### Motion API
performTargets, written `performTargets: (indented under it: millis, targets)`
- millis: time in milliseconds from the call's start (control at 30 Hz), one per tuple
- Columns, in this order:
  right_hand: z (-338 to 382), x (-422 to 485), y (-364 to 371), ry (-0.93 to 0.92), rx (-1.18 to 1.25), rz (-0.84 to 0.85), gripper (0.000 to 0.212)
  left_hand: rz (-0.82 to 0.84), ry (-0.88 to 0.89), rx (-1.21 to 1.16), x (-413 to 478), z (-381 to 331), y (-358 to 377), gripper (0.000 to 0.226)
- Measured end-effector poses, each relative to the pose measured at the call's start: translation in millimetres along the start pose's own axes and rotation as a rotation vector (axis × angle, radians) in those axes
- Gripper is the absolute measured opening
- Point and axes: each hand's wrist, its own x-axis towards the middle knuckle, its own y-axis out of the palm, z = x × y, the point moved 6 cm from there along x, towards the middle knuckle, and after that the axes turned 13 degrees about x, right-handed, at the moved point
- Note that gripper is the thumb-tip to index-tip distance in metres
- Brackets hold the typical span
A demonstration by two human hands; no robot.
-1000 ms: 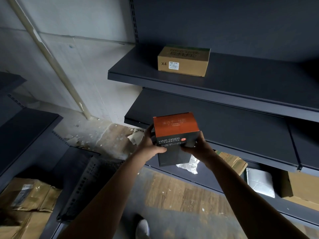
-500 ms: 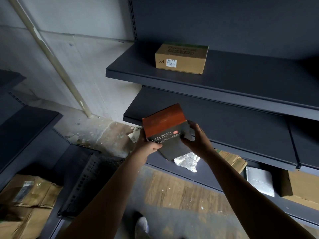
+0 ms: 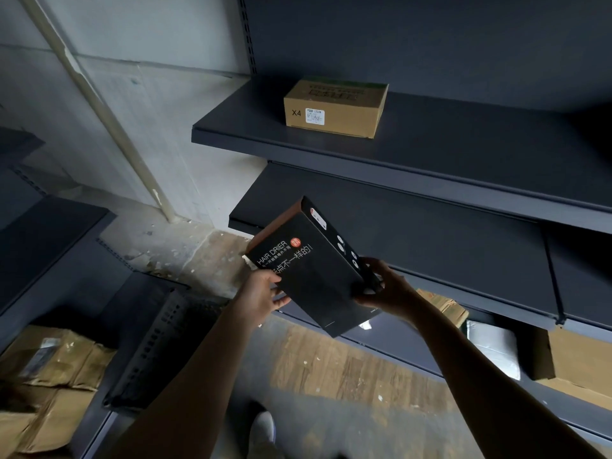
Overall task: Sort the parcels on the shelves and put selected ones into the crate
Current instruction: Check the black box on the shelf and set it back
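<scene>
The hair drier box (image 3: 314,270) is now turned black face up. My left hand (image 3: 261,293) and right hand (image 3: 387,286) grip its edges; I judge I'm checking it.

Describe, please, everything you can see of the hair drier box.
The hair drier box is a black cardboard carton with an orange-brown end, white "HAIR DRIER" lettering, Chinese characters, a round red badge and icons down one side. It is tilted in the air, orange end up-left, before the shelves. The left hand grips its left edge, the right hand its right side.
</scene>
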Motion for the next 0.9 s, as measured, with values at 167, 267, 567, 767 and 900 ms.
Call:
performTargets:
  millis: [167, 267, 567, 767, 900]
  targets:
    - [12.7, 0.8, -5.8, -0.031, 0.044, -0.070, 0.059, -0.067, -0.010, -0.122, 5.8, 14.8, 8.2, 0.026]
    - [20.4, 3.5, -9.4, 0.065, 0.174, -0.172, 0.044, 0.003, -0.039, -0.031, 1.9, 29.1, 22.4, 0.043]
    - [23.2, 37.6, 11.9, 0.226, 0.576, -0.306, 0.047, -0.021, -0.115, -0.098, 37.1, 30.3, 29.9, 0.058]
    - [35.5, 68.7, 68.3, 0.373, 0.809, -0.075, 0.050, -0.046, -0.103, -0.052, 88.7, -8.6, 17.9, 0.080]
    - [42.1, 109.2, 95.4, 0.374, 0.806, -0.129, 0.062, -0.044, -0.102, 0.039, 130.3, -25.8, 17.4, 0.098]
